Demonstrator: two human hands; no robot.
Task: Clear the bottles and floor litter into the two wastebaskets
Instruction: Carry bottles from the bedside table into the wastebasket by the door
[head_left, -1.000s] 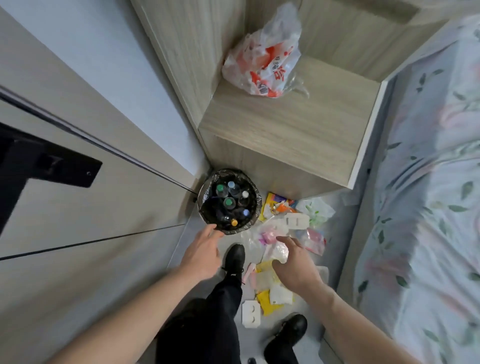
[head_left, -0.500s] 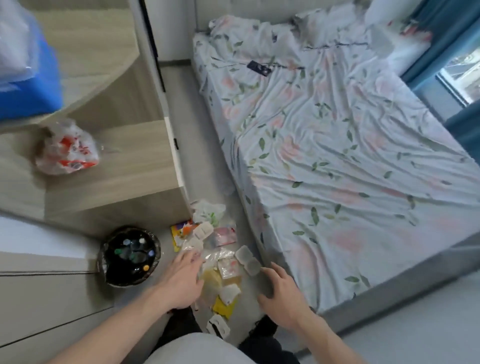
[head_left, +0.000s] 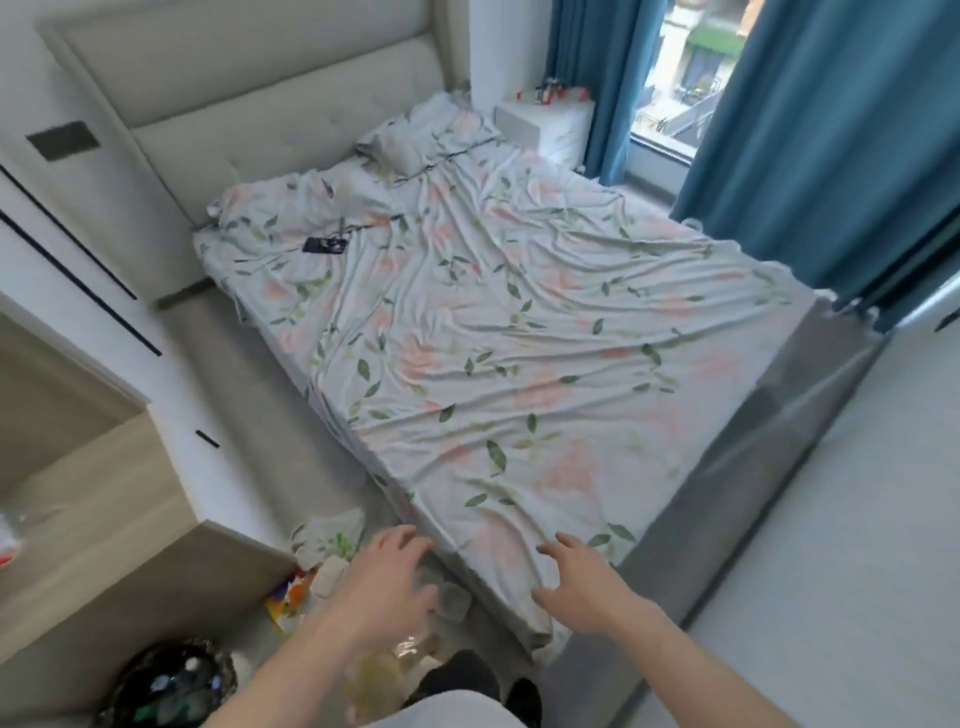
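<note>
A black-lined wastebasket (head_left: 174, 686) full of bottles stands on the floor at the bottom left. Floor litter (head_left: 322, 561) of wrappers and plastic packets lies between the wooden cabinet and the bed, partly hidden under my left hand. My left hand (head_left: 387, 592) hovers over the litter with spread, relaxed fingers and holds nothing. My right hand (head_left: 576, 587) floats over the bed's near corner, fingers spread, empty too. Only one wastebasket is in view.
A bed (head_left: 493, 338) with a floral sheet fills the middle, a dark phone (head_left: 323, 245) lying on it. A wooden cabinet (head_left: 104, 519) stands at the left. Blue curtains (head_left: 810, 156) and a white nightstand (head_left: 550, 124) are at the back. My shoes (head_left: 467, 675) show below.
The view has swung up and right from the wastebasket and litter to the whole bed. Both hands stayed empty and spread, the right one now over the bed corner.
</note>
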